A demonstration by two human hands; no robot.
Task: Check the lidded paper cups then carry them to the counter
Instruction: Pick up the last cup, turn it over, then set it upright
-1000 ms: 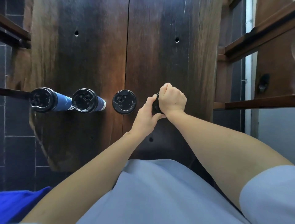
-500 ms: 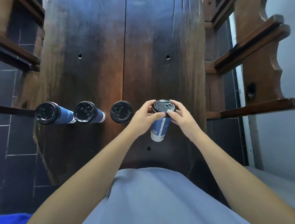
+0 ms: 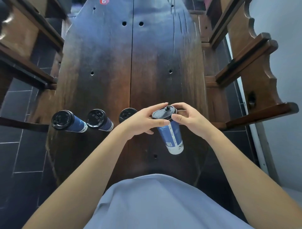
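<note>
A tall blue paper cup [image 3: 173, 139] with a black lid is lifted above the dark wooden table [image 3: 106, 65], tilted with its base toward me. My left hand [image 3: 142, 121] grips the lid rim from the left and my right hand [image 3: 188, 117] grips it from the right. Three more blue cups with black lids stand in a row on the table to the left: one at the far left [image 3: 65, 121], one in the middle [image 3: 98, 120], and one [image 3: 126, 113] partly hidden behind my left hand.
Wooden chairs flank the table, one pair on the left [image 3: 24, 65] and one on the right [image 3: 245, 65]. A dark tiled floor [image 3: 19, 155] shows at the left, a pale wall [image 3: 286, 49] at the right. A red sticker [image 3: 103, 1] lies at the table's far end.
The cup has come up off the table and closer to me, and it now tilts. Both hands moved from around its top to pinching the lid rim. The view has tipped forward.
</note>
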